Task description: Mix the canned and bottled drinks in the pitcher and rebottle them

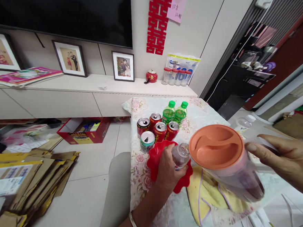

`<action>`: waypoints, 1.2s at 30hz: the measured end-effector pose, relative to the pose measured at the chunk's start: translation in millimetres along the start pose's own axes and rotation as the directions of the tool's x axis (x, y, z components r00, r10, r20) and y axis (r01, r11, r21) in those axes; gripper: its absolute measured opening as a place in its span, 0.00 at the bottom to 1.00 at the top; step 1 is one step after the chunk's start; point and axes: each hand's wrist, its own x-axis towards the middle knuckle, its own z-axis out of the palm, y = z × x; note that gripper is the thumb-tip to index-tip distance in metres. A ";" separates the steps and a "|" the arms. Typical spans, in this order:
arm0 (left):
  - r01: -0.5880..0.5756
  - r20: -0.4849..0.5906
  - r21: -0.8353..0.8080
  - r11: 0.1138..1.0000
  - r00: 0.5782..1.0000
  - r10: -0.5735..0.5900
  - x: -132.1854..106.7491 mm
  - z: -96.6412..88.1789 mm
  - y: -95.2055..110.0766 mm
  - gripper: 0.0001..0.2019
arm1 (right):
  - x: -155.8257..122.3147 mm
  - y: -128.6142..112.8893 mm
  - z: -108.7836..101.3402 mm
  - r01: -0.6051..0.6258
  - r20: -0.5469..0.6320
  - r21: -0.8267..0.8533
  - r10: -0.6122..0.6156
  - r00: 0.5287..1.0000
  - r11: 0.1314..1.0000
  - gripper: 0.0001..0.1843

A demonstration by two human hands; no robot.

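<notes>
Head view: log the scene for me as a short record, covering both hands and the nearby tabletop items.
Left hand: holding clear jar over red dish; jar-dish contact unclear
Right hand: gripping handle of pitcher
Pitcher lid: orange, on, near the jar
Cans: five, beyond dish
Green-capped bottles: two, behind cans
Cloth: yellow, purple-edged, partly hidden by pitcher

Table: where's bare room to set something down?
Bare tablecloth shows right of the green-capped bottles, beyond the pitcher; another patch lies between the left forearm and the yellow cloth. Crowded: from the cans to the red dish, with the left hand and jar over it.
</notes>
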 end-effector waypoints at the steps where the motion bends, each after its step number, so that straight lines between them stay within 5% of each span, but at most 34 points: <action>1: 0.001 -0.003 0.001 1.000 1.000 -0.001 -0.1 0.0 0.1 0.41 | -0.1 0.6 -0.6 -0.011 0.018 0.006 0.011 1.000 1.000 0.37; 36: -0.004 -0.008 -0.003 1.000 1.000 0.004 -0.1 0.5 -1.0 0.41 | -0.3 3.4 -1.1 0.001 0.034 0.009 -0.001 0.999 1.000 0.40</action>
